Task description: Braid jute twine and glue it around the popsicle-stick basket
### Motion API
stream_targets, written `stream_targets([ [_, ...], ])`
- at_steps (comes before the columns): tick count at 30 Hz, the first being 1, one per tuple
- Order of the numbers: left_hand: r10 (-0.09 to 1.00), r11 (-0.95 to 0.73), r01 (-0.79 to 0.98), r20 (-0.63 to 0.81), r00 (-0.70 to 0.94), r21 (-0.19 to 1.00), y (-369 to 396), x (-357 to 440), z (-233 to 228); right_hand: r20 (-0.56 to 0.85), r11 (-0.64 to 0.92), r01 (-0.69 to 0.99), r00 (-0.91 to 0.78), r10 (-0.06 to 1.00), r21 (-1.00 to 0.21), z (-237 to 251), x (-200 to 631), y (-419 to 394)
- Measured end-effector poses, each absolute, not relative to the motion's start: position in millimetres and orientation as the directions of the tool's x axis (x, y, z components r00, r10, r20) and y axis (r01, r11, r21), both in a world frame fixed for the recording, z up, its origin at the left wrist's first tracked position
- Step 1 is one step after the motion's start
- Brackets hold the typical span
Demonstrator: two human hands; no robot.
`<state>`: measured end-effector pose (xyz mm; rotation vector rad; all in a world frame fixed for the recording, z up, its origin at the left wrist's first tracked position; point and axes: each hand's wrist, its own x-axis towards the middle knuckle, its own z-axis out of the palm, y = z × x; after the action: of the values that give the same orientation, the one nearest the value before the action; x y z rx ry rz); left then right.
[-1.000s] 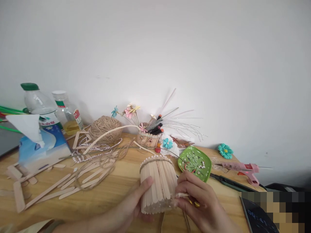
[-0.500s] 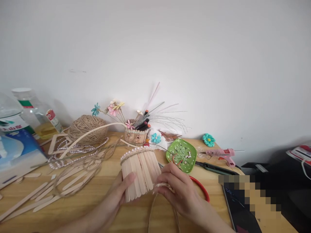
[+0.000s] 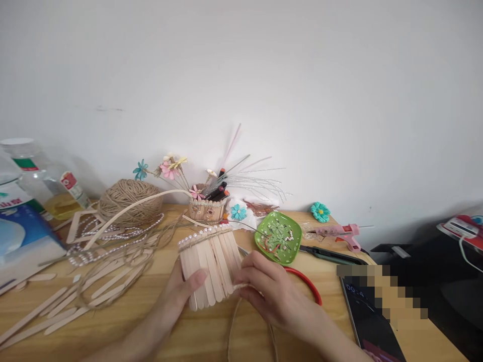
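Observation:
A tilted holder made of popsicle sticks (image 3: 207, 266) has a row of white pearl beads and twine along its rim. My left hand (image 3: 181, 296) grips it from the left, thumb flat on the front sticks and the other fingers hidden behind. At the holder's lower right edge, my right hand (image 3: 269, 284) pinches a piece of twine (image 3: 241, 285) against the sticks. A loop of that twine (image 3: 231, 329) hangs below the hand. Red-handled scissors (image 3: 307, 284) lie partly hidden behind my right hand.
Loose popsicle sticks (image 3: 56, 322), a twine ball (image 3: 128, 201) and pearl strings lie left. Behind stand a decorated stick pot (image 3: 207, 210) with pens and flowers and a green dish (image 3: 279, 236). A pink glue gun (image 3: 350, 235) and a phone (image 3: 366, 311) are right.
The view has shifted slightly, so everything sits a little further left. My right hand has brought the twine closer against the holder's lower right edge; my left hand keeps its grip.

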<state>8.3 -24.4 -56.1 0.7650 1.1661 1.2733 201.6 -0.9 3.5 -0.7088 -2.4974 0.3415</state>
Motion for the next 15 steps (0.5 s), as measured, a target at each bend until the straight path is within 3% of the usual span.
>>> stream_targets([
  [3, 0.968, 0.188, -0.303, -0.228, -0.102, 0.934, -24.1, 7.7, -58.7, 0.377, 0.824, 0.388, -0.751, 0.542, -0.413, 5.9, 201.8, -0.5],
  [6, 0.968, 0.210, -0.309, -0.242, -0.067, 0.928, -23.8, 6.1, -60.7, 0.361, 0.781, 0.323, -0.749, 0.556, -0.535, 3.9, 201.1, 2.5],
  [10, 0.963, 0.243, -0.337, -0.267, -0.028, 0.910, -24.5, 6.7, -57.9, 0.406, 0.656, 0.258, -0.611, 0.680, -0.710, -0.9, 199.7, 7.2],
  [12, 0.963, 0.232, -0.352, -0.265, -0.049, 0.907, -25.5, 8.8, -55.0, 0.453, 0.649, 0.267, -0.531, 0.716, -0.712, -1.9, 199.3, 8.2],
  [15, 0.958, 0.208, -0.373, -0.265, -0.109, 0.904, -27.4, 11.2, -51.8, 0.487, 0.719, 0.262, -0.585, 0.648, -0.644, -2.1, 199.4, 7.8],
])
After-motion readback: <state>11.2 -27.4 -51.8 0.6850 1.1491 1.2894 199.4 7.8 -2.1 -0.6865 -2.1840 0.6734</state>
